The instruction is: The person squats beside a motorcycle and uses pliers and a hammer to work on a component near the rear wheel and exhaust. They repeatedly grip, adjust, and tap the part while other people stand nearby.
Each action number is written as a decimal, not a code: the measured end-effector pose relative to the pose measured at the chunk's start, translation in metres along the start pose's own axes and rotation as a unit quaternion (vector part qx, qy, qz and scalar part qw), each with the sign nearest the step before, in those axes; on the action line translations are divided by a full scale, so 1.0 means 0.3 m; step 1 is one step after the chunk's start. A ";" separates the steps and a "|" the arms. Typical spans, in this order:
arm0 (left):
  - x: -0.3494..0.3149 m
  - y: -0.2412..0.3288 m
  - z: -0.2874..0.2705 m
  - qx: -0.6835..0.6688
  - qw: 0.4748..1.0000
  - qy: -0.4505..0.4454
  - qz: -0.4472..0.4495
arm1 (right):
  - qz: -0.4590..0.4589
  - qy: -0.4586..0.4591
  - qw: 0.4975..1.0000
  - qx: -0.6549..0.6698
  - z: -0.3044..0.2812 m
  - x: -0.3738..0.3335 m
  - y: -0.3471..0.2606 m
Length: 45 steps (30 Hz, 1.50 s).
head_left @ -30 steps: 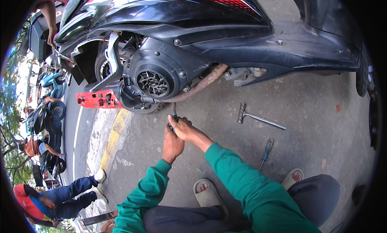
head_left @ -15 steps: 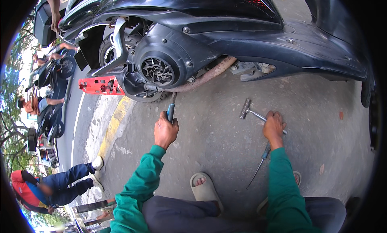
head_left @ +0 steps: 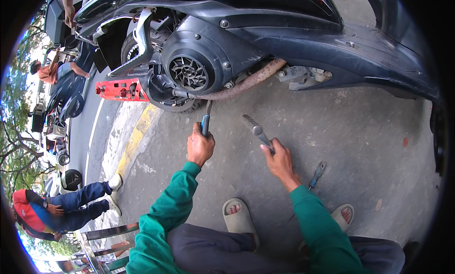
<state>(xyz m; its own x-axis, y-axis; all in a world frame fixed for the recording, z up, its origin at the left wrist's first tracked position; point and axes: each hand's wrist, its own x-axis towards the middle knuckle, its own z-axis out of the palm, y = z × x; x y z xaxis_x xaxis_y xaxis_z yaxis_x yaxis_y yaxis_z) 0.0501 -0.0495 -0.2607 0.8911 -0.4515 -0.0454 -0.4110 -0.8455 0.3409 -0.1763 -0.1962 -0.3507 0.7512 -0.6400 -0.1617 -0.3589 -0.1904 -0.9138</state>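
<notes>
My left hand (head_left: 200, 146) grips a blue-and-black-handled screwdriver (head_left: 205, 124). Its metal end points up at the underside of the rusty exhaust pipe (head_left: 256, 79) on a dark scooter (head_left: 189, 41); whether it touches is hard to tell. In my right hand (head_left: 279, 160) is a T-shaped metal tool like a hammer, its head (head_left: 256, 130) blurred and tilted toward the screwdriver without touching it. A second blue-handled screwdriver (head_left: 316, 174) lies on the pavement right of my right wrist, its shaft partly hidden by my sleeve.
A red perforated cover (head_left: 121, 90) sits by the rear wheel (head_left: 177, 105). At top left another person's hand (head_left: 69, 18) is near the scooter's tail. A person in dark trousers (head_left: 78, 207) stands at left beside a metal frame (head_left: 106, 231). Riders pass on the road beyond.
My right hand has moved left and lifted the T-shaped tool toward the left hand, uncovering the loose screwdriver's handle. My left hand is slightly higher in view, still holding its screwdriver.
</notes>
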 end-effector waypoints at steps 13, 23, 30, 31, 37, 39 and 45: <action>0.020 -0.014 0.010 -0.029 1.000 -0.009 0.000 | -0.186 -0.030 0.982 -0.021 0.110 0.238 -0.174; 0.029 0.015 0.008 0.001 0.999 -0.037 -0.013 | -0.202 -0.028 0.979 -0.005 0.144 0.237 -0.180; 0.039 0.043 0.013 0.123 0.970 -0.144 0.150 | -0.213 -0.036 0.976 0.013 0.090 0.158 -0.171; 0.024 0.023 0.031 0.102 0.977 -0.138 0.124 | -0.213 -0.035 0.976 0.011 0.073 0.146 -0.162; -0.067 -0.141 0.067 -0.103 0.935 -0.270 -0.204 | -0.124 -0.071 0.983 -0.118 -0.039 0.156 -0.068; -0.088 -0.167 0.055 -0.190 0.912 -0.273 -0.239 | -0.121 -0.051 0.965 -0.225 -0.070 0.181 -0.028; -0.139 -0.107 0.055 -0.309 0.921 -0.177 -0.157 | -0.154 0.024 0.936 -0.316 -0.061 0.214 0.035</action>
<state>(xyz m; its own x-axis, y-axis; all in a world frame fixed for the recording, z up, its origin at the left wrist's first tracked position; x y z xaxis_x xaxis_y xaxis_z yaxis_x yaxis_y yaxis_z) 0.0230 -0.0083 -0.2851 0.7837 -0.3703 -0.4986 0.1410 -0.6758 0.7235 -0.1420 -0.2528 -0.3638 0.8523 -0.5127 0.1034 -0.3978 -0.7638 -0.5083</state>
